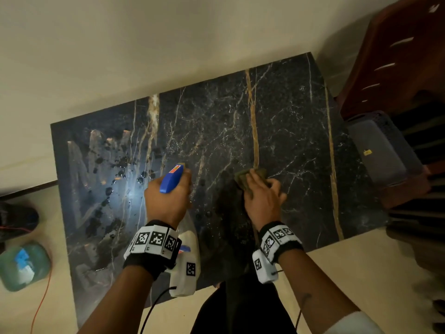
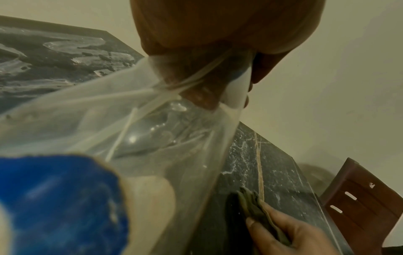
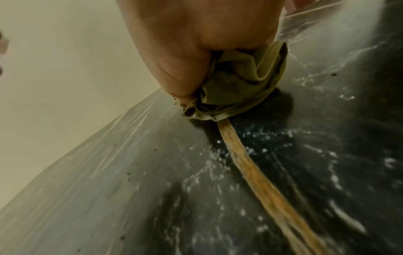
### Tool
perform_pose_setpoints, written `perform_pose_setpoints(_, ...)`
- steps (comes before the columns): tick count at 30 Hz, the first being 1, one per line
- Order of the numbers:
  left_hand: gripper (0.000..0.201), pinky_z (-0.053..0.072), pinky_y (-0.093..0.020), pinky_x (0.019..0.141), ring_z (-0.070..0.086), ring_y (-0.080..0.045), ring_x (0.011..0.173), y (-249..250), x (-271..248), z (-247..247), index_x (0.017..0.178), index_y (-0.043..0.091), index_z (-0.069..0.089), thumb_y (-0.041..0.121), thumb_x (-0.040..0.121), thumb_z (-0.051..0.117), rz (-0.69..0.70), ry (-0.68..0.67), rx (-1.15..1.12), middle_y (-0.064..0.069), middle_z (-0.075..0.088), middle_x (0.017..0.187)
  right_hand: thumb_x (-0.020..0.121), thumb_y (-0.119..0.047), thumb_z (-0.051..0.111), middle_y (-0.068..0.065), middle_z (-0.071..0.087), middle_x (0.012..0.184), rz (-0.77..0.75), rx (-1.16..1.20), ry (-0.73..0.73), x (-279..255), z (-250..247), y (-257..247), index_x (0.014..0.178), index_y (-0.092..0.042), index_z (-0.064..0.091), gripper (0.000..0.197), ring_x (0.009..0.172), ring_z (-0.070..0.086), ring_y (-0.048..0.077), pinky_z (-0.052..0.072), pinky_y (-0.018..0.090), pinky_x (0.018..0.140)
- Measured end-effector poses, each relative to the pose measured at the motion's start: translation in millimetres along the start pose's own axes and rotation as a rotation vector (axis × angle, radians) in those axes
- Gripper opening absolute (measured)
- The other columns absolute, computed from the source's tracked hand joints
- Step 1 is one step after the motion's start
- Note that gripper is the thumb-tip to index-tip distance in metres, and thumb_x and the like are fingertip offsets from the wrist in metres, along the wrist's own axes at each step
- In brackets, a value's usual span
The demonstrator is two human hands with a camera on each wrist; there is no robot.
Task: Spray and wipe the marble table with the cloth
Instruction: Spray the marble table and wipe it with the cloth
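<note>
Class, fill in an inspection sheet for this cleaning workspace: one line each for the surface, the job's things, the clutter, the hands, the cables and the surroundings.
Surface: dark marble table with gold veins; droplets and wet smears on its left part.
Job's things: spray bottle with blue head held above the table; olive cloth bunched on a gold vein.
Clutter: nothing seen on the table.
Hands: left hand grips the spray bottle; right hand presses the cloth to the marble.
Cables: black leads at both wrists; orange wire on the floor at left.
Surroundings: cream wall, reddish-brown chair, grey bin, green container.
</note>
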State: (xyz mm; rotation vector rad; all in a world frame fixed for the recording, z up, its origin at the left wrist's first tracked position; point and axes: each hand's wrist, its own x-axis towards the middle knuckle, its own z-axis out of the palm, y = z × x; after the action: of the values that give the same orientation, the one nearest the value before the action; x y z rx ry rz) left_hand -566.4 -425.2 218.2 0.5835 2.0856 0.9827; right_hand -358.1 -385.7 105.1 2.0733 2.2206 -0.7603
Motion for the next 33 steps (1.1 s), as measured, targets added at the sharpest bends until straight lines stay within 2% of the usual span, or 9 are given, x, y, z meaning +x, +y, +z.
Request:
perform_pose_setpoints(5,0.041,0.063,-0.048,0.056,0.065,-0.032,0.058,-4,10,-7,0.079,0.0,0.071,0.04,0.091,0.073,-0.04,0.04,-0.055,-0.015,0.066,0.067,0.095,-0.034,0.061,-0.028,0.033,0.157,0.101,0.044,0.063,-5,10,-36,0.141,-0.04,0.052,0.047,0.127,0.034,0.026,0.03,0.043,0.088)
perform_pose_setpoints(9,0.043,0.062,-0.044,0.054,0.067,-0.039,0.062,-7,15,-6,0.08,0.003,0.072,0.045,0.089,0.072,-0.042,0.036,-0.038,-0.018,0.069,0.071,0.096,-0.032,0.055,-0.025,0.033,0.157,-0.236,-0.066,-0.07,-24,33,-61,0.138,-0.039,0.052,0.043,0.124,0.037,0.028,0.034,0.043,0.087)
perform_pose_setpoints(11,0.04,0.061,-0.042,0.052,0.064,-0.035,0.06,-6,19,-5,0.081,0.0,0.071,0.039,0.092,0.073,-0.046,0.039,-0.054,-0.02,0.067,0.07,0.097,-0.033,0.053,-0.027,0.032,0.157,-0.29,-0.084,-0.095,-14,26,-54,0.14,-0.041,0.05,0.044,0.126,0.037,0.026,0.033,0.043,0.089)
perform_pose_setpoints(13,0.039,0.061,-0.043,0.052,0.063,-0.03,0.058,-4,24,-6,0.083,-0.002,0.071,0.036,0.094,0.072,-0.044,0.032,-0.057,-0.026,0.068,0.073,0.097,-0.034,0.055,-0.029,0.03,0.157,-0.18,-0.059,-0.082,1,14,-37,0.142,-0.044,0.047,0.047,0.129,0.033,0.023,0.029,0.041,0.091)
perform_pose_setpoints(16,0.036,0.054,-0.027,0.045,0.063,-0.025,0.055,-3,28,-10,0.083,-0.005,0.071,0.028,0.097,0.07,-0.042,0.034,-0.087,-0.025,0.067,0.072,0.095,-0.037,0.059,-0.031,0.032,0.156,0.077,-0.006,0.046,21,0,-17,0.143,-0.042,0.05,0.048,0.124,0.033,0.02,0.03,0.041,0.091)
perform_pose_setpoints(19,0.035,0.052,-0.023,0.043,0.061,-0.022,0.053,-2,30,-12,0.083,-0.006,0.07,0.026,0.098,0.07,-0.054,0.026,-0.109,-0.019,0.065,0.069,0.096,-0.037,0.06,-0.029,0.031,0.157,0.143,-0.008,0.064,22,1,-29,0.142,-0.04,0.051,0.047,0.126,0.032,0.022,0.033,0.044,0.092)
perform_pose_setpoints(23,0.04,0.06,-0.037,0.052,0.062,-0.025,0.055,-4,34,-8,0.083,-0.005,0.069,0.033,0.095,0.072,-0.066,0.013,-0.086,-0.029,0.067,0.076,0.097,-0.035,0.056,-0.029,0.026,0.16,-0.174,-0.087,-0.081,12,13,-49,0.144,-0.04,0.048,0.048,0.127,0.029,0.023,0.029,0.04,0.092)
perform_pose_setpoints(26,0.039,0.058,-0.033,0.05,0.062,-0.025,0.057,0,35,-4,0.086,-0.007,0.069,0.031,0.096,0.071,-0.078,-0.001,-0.105,-0.024,0.064,0.072,0.097,-0.038,0.053,-0.029,0.022,0.161,-0.353,-0.176,-0.136,24,7,-34,0.147,-0.041,0.045,0.05,0.129,0.032,0.024,0.03,0.043,0.094)
perform_pose_setpoints(33,0.029,0.053,-0.021,0.045,0.066,-0.023,0.058,13,45,-14,0.082,0.0,0.07,0.024,0.098,0.07,-0.033,0.015,-0.086,-0.008,0.067,0.068,0.096,-0.038,0.058,-0.028,0.028,0.159,0.109,-0.042,0.074,49,-5,-34,0.145,-0.036,0.048,0.05,0.125,0.033,0.023,0.032,0.04,0.09)
